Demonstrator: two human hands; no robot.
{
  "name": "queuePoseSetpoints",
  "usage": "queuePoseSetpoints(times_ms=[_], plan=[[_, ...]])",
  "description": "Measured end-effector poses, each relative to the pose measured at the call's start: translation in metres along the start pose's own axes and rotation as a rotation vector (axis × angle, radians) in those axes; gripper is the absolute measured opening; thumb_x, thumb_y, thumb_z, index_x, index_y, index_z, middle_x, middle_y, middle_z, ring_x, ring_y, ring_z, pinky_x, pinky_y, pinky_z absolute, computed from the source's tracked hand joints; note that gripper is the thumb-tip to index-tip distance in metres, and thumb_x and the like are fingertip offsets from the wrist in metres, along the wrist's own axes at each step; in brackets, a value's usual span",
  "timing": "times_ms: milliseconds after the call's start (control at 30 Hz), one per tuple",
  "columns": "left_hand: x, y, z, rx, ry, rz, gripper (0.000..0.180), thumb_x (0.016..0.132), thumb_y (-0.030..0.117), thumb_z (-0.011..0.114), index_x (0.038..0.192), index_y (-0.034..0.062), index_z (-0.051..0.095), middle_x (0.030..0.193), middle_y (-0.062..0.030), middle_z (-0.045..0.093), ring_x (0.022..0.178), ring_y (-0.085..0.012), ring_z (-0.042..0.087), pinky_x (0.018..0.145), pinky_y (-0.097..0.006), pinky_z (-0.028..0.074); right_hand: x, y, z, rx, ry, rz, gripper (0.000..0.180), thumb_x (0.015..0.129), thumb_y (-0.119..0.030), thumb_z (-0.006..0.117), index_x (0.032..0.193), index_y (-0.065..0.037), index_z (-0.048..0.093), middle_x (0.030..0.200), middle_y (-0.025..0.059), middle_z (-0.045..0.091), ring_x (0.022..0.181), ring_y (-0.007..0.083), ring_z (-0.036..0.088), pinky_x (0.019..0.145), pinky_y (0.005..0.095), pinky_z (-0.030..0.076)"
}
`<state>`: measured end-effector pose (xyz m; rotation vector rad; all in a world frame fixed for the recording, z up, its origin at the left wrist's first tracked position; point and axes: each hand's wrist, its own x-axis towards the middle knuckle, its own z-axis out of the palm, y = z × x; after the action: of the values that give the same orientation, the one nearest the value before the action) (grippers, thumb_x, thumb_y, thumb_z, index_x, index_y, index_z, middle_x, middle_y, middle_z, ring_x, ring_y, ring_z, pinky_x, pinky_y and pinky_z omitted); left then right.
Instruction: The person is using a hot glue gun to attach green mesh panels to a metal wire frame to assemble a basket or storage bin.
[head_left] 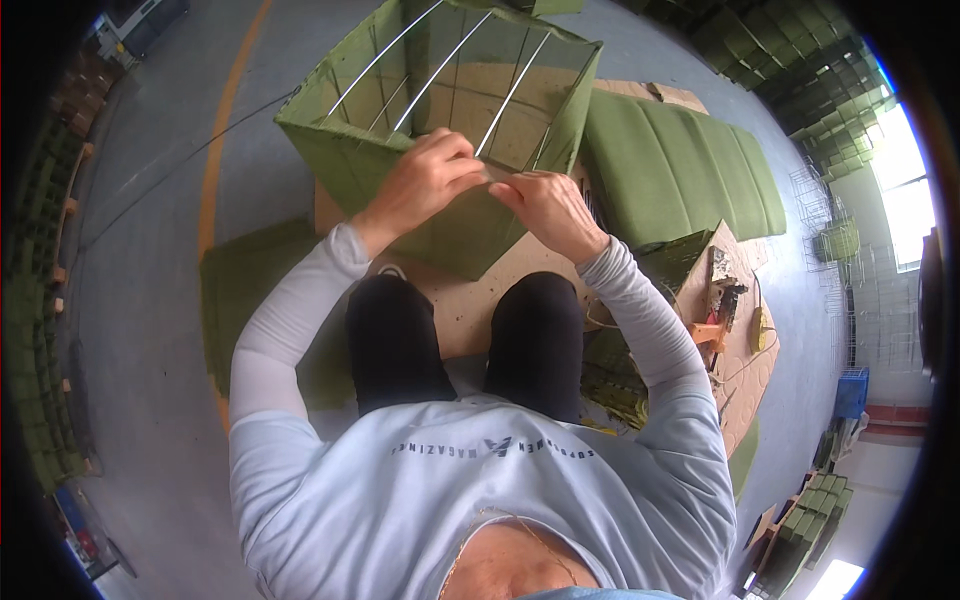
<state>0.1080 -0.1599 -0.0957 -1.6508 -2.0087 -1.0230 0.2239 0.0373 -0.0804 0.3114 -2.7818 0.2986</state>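
Note:
A box of green fabric over a metal wire frame (450,225) stands in front of my knees, with its open side up and several bright wires crossing it. Both hands meet at the middle of its near rim. My left hand (430,180) is closed there, thumb and fingers pinching the fabric edge. Close beside it, my right hand (550,205) pinches the same edge, its fingers bent. A small pale bit shows between the fingertips; what it is I cannot make out.
Folded green fabric panels (685,170) lie to the right of the box. Nearer, a brown board (745,345) carries a tool with an orange part (708,333). More green fabric (265,300) lies at left. Stacked green boxes (790,80) stand far right.

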Motion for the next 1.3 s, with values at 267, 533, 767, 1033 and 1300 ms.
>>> queuePoseSetpoints(times_ms=[267, 533, 767, 1033, 1300], plan=[[-0.050, -0.065, -0.042, -0.338, 0.993, -1.158, 0.068, 0.088, 0.029, 0.069, 0.138, -0.0032, 0.036, 0.140, -0.0168, 0.038, 0.129, -0.0278, 0.038, 0.108, -0.040, 0.028, 0.083, 0.177, -0.011, 0.289, 0.557, 0.466, 0.038, 0.092, -0.030, 0.055, 0.115, 0.000, 0.061, 0.110, 0.0227, 0.065, 0.102, 0.0344, 0.063, 0.088, 0.0398, 0.047], [-0.041, -0.123, -0.031, -0.540, 0.867, -0.913, 0.058, 0.081, 0.003, 0.057, 0.136, 0.0006, 0.037, 0.134, -0.0130, 0.042, 0.121, -0.0230, 0.043, 0.105, -0.035, 0.031, 0.176, 0.334, 0.040, 0.683, 0.401, 0.748, 0.051, 0.094, -0.042, 0.050, 0.112, 0.004, 0.062, 0.097, 0.0192, 0.067, 0.094, 0.0296, 0.064, 0.088, 0.0390, 0.046], [-0.008, -0.216, -0.093, -0.572, 0.588, -1.205, 0.038, 0.077, 0.004, 0.060, 0.114, 0.0013, 0.054, 0.108, -0.0082, 0.059, 0.101, -0.0207, 0.055, 0.088, -0.035, 0.044, 0.115, 0.299, -0.009, 0.899, 0.263, 0.863, 0.037, 0.092, -0.034, 0.058, 0.092, 0.002, 0.070, 0.072, 0.0075, 0.064, 0.057, 0.0138, 0.056, 0.058, 0.0274, 0.047], [0.051, -0.296, -0.057, -0.387, 0.196, -1.276, 0.031, 0.095, 0.025, 0.055, 0.105, -0.0040, 0.058, 0.089, -0.0095, 0.065, 0.074, -0.0196, 0.064, 0.066, -0.034, 0.052, 0.073, 0.263, -0.026, 0.580, -0.017, 0.690, 0.035, 0.093, -0.029, 0.056, 0.100, 0.004, 0.066, 0.080, 0.0008, 0.064, 0.066, 0.0087, 0.052, 0.061, 0.0262, 0.042], [0.044, -0.336, -0.048, 0.210, 0.261, -1.216, 0.030, 0.080, 0.017, 0.055, 0.091, -0.0085, 0.064, 0.101, -0.0297, 0.064, 0.099, -0.0380, 0.064, 0.078, -0.043, 0.048, 0.115, 0.261, 0.001, 0.582, 0.099, 0.628, 0.029, 0.090, -0.021, 0.058, 0.102, 0.005, 0.064, 0.083, 0.0107, 0.067, 0.074, 0.0160, 0.059, 0.072, 0.0322, 0.049]])
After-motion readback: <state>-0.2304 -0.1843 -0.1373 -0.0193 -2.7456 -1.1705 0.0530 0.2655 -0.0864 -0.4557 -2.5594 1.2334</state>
